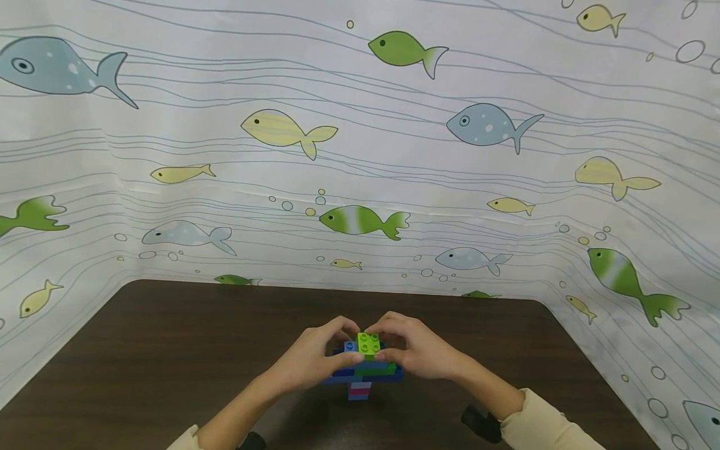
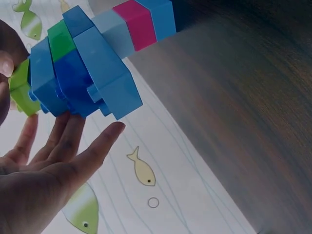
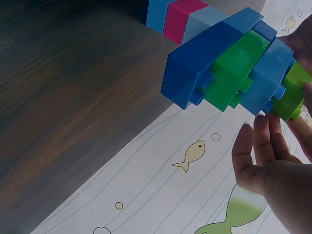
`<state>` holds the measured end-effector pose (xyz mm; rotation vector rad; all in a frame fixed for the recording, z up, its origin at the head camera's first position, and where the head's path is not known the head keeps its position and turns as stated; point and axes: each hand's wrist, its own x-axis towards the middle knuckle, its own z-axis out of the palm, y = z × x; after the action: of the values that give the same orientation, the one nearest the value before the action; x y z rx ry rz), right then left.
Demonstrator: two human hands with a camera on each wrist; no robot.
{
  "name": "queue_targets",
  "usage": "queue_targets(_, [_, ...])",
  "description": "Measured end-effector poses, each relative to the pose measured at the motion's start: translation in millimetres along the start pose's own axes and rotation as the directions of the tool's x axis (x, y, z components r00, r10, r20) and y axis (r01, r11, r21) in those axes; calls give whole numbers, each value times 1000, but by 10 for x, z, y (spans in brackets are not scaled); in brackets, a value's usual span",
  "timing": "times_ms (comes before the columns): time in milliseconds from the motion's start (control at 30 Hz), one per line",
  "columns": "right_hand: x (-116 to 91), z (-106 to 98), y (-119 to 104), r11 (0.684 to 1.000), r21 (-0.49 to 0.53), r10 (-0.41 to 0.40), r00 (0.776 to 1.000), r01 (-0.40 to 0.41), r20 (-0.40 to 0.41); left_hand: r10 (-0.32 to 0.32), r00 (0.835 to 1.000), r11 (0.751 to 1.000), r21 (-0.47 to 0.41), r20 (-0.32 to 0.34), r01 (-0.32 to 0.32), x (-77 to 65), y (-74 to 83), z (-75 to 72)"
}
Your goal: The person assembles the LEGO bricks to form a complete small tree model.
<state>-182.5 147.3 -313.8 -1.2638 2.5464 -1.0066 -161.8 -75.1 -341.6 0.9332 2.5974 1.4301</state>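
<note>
A tree-like build of toy building bricks point(image 1: 343, 378) stands on the table, with a narrow stem of light blue, magenta point(image 2: 136, 24) and blue bricks. Above it, wider blue and green point(image 3: 239, 70) layers step inward to a lime green brick point(image 1: 369, 343) on top. From the left, my left hand point(image 1: 309, 359) curls round the top, thumb in front and index finger behind, pinching at the lime green brick. My right hand point(image 1: 422, 347) does likewise from the right, its thumb at the brick's front corner. In the wrist views, the other fingers spread beside the upper layers.
The dark brown wooden table point(image 1: 197, 344) has a white backdrop point(image 1: 360, 162) with printed fish behind it and at both sides. A black strap point(image 1: 481, 424) shows at the right wrist, beside a cream sleeve point(image 1: 545, 422).
</note>
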Motion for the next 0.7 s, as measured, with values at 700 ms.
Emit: queue_targets(700, [-2, -8, 79, 987, 150, 48, 999, -48, 6, 7, 999, 1000, -22, -40, -8, 10, 11, 24])
